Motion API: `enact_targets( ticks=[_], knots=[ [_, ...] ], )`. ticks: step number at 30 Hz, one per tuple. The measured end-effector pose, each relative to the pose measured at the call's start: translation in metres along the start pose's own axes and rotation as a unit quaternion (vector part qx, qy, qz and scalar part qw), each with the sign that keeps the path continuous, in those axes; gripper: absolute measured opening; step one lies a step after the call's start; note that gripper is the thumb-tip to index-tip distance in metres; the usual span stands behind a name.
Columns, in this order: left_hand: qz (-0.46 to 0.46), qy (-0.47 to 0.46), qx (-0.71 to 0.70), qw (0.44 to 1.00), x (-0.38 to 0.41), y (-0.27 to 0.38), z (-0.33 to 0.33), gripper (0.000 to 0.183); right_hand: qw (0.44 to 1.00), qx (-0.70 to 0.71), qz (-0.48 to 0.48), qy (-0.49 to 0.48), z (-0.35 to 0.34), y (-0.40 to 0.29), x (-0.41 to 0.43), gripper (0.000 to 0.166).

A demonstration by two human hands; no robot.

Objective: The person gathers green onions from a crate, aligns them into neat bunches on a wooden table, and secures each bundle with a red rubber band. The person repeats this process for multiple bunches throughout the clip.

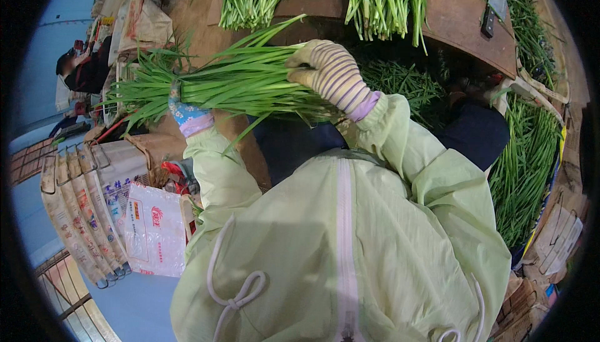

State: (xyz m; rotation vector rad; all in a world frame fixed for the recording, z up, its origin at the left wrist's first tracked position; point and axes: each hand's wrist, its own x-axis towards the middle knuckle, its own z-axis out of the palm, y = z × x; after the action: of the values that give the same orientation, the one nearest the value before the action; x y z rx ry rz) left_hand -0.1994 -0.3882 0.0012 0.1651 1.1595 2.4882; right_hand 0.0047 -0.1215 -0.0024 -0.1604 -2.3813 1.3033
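Note:
A long bundle of green Chinese chives (243, 79) lies crosswise in front of my body, above my lap. My left hand (183, 110), in a blue floral glove, grips it near the loose, spreading left end, and some leaves hide the fingers. At the right end, my right hand (330, 72) wears a striped knit glove. Its thumb and fingers close on the bundle there, with a small gap between them. A few stalks stick up and out past the rest.
Two chive piles, one left (258, 0) and one right (382, 2), lie on the brown board (464, 18) with a cleaver (492, 9). Loose leaves (403, 89) lie below. More chives (522, 173) fill a container at right. Woven sacks (89, 211) are at left; another person (89, 68) is farther off.

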Motion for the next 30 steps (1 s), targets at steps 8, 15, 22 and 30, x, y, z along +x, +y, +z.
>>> enact_targets(
  ticks=[8,15,22,30],
  knots=[
    [-0.004,0.005,-0.01,1.0,-0.005,-0.013,0.015,0.03,0.949,0.226,0.16,0.154,-0.017,0.014,-0.039,0.02],
    [0.024,0.089,0.036,0.995,-0.006,-0.02,0.016,0.035,0.975,-0.22,0.028,-0.022,-0.025,-0.006,-0.062,0.034],
    [0.031,0.142,0.025,0.989,-0.015,-0.02,0.034,0.029,0.963,-0.261,0.026,0.065,-0.013,0.007,-0.033,0.035],
    [0.012,0.032,-0.035,0.999,-0.013,-0.019,0.025,0.026,0.883,0.34,0.32,0.054,0.022,0.019,-0.024,0.036]
  ],
)
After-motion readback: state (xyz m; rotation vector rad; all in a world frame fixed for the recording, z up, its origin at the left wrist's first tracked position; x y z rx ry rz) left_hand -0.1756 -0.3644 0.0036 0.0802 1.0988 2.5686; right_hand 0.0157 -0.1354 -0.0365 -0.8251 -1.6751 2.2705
